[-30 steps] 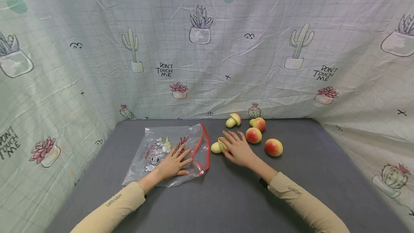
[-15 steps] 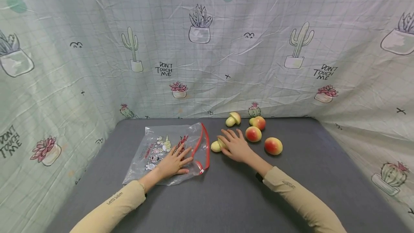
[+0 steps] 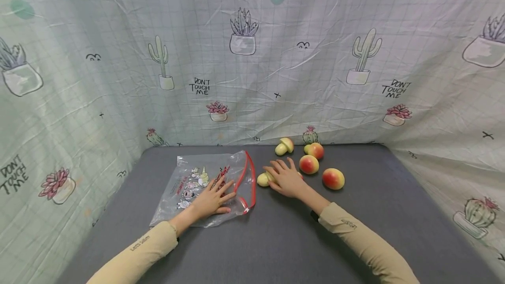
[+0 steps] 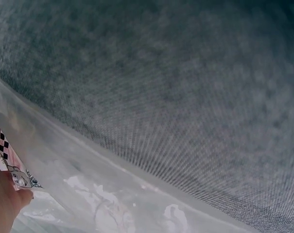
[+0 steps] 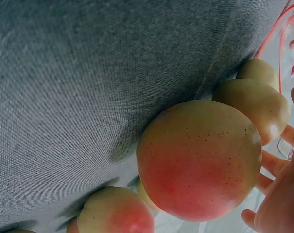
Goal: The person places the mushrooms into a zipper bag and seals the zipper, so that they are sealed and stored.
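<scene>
In the head view a clear plastic zip bag (image 3: pixel 169 196) with a red edge and printed cartoon figures lies flat on the grey table. My left hand (image 3: pixel 211 200) rests on it, fingers spread. To the right, my right hand (image 3: pixel 287 179) lies over toy mushrooms with loosely spread fingers. A pale mushroom stem (image 3: pixel 263 179) pokes out at its fingertips, and a bit of red cap (image 3: pixel 301 175) shows past its far edge. In the right wrist view, a big yellow-red mushroom cap (image 5: pixel 200 160) stands in front of the fingers, partly hiding another mushroom (image 5: pixel 251 104) behind it.
Several more toy mushrooms sit about the right hand: one at the back (image 3: pixel 285 146), one beside it (image 3: pixel 315 150), one just behind the hand (image 3: pixel 309 164) and one further right (image 3: pixel 333 179). A cactus-printed curtain (image 3: pixel 276 69) hangs round the table (image 3: pixel 252 249).
The right hand and forearm have shifted slightly left over the mushrooms, and a patch of red cap now shows beyond the hand. The left hand and bag stay put.
</scene>
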Motion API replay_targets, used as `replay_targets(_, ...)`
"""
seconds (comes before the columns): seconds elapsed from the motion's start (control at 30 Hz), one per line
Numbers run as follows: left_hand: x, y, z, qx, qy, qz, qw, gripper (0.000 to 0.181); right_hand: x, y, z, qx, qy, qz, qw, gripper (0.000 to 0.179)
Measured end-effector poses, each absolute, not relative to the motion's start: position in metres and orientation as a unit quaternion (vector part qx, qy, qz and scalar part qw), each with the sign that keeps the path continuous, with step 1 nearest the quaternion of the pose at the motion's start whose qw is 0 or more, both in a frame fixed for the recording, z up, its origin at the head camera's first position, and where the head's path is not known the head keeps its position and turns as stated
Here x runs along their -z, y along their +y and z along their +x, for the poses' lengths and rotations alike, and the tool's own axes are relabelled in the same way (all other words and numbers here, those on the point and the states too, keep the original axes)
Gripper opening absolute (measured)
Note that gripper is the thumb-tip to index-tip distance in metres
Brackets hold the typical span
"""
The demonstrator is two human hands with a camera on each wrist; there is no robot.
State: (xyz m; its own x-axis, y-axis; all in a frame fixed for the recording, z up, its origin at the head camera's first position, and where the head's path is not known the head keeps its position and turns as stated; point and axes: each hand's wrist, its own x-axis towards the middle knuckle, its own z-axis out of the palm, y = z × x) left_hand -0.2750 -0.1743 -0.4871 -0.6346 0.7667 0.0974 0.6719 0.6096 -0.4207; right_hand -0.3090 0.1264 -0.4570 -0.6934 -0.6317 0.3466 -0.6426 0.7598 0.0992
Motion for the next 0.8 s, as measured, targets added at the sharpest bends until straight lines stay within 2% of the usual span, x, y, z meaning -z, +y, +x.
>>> replay_targets(0.17,0.4863,-0.1738,-0.2739,-0.164,-0.887,-0.409,0.14,0.057,0.4588,0.1271,-0.3093,-0.019,-0.919,0.35,0.182,0.044)
replay_targets(0.47,0.4865,-0.1739,-0.274,-0.147,-0.89,-0.409,0.136,0.057,0.4584,0.1289,-0.3082,0.015,-0.918,0.36,0.169,0.059)
replay_targets(0.8,0.4875,-0.1752,-0.2743,-0.141,-0.892,-0.406,0.139,0.058,0.4592,0.1301,-0.3109,0.034,-0.915,0.367,0.161,0.063)
